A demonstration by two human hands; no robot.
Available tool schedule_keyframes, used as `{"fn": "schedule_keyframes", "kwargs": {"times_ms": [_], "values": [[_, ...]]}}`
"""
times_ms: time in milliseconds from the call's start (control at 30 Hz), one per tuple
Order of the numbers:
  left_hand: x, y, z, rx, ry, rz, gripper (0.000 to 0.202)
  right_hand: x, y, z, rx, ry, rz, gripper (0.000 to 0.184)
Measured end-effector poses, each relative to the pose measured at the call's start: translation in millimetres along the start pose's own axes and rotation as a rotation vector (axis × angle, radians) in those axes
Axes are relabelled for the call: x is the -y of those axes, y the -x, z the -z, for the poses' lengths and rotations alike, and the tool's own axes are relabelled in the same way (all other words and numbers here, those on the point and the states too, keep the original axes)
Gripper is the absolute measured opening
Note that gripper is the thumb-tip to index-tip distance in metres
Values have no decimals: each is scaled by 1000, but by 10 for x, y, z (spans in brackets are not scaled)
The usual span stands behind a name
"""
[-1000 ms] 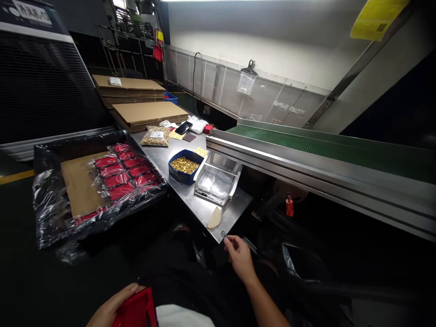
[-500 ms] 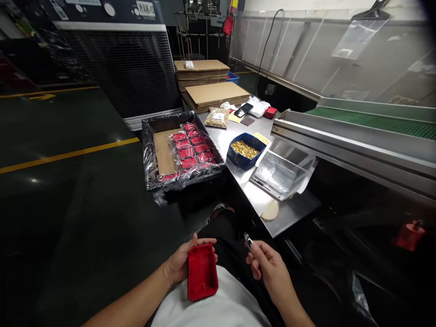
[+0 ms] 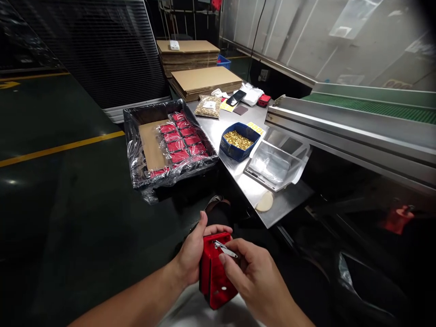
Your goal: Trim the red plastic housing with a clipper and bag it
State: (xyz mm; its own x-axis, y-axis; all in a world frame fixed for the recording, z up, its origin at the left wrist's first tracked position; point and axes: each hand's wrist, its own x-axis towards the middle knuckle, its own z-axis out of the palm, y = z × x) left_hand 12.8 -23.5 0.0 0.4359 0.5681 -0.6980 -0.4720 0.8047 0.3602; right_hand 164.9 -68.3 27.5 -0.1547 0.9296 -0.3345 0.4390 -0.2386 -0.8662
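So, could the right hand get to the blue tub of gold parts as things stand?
Probably yes: the blue tub stands open-topped on the steel table with nothing above it. But the right hand is pinching a small metal clip against the red casing.

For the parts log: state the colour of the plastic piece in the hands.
Red plastic piece, head view.

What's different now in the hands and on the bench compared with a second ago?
The left hand has raised the red plastic housing from the lap's edge to the middle. The right hand left the steel table's corner, carrying the small silver metal clip, and now presses it onto the housing's top. Both grips held throughout. The blue bin of brass pieces, clear tray and wrapped crate of red parts stayed put.
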Motion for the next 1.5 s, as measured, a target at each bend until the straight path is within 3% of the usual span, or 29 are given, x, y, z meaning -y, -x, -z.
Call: {"fn": "schedule_keyframes", "kwargs": {"times_ms": [133,900,1033,1200,1267,1500], "values": [[-19,-5,-70,-2,-45,6,76,24,-5,14,11,-21,-17,15],[11,-11,-88,27,-104,95,79,-5,3,111,41,-15,37,16],[8,8,-90,25,-78,131,80,-74,16,188,2,83,177,15],[10,-2,-89,73,-1,160,80,-169,-7,264,-120,499,593,25],[16,-8,-81,70,2,170,81,-162,-17,266,-131,538,690,24],[50,11,-62,75,-9,204,82,-98,-58,241,-131,497,765,24]]}}
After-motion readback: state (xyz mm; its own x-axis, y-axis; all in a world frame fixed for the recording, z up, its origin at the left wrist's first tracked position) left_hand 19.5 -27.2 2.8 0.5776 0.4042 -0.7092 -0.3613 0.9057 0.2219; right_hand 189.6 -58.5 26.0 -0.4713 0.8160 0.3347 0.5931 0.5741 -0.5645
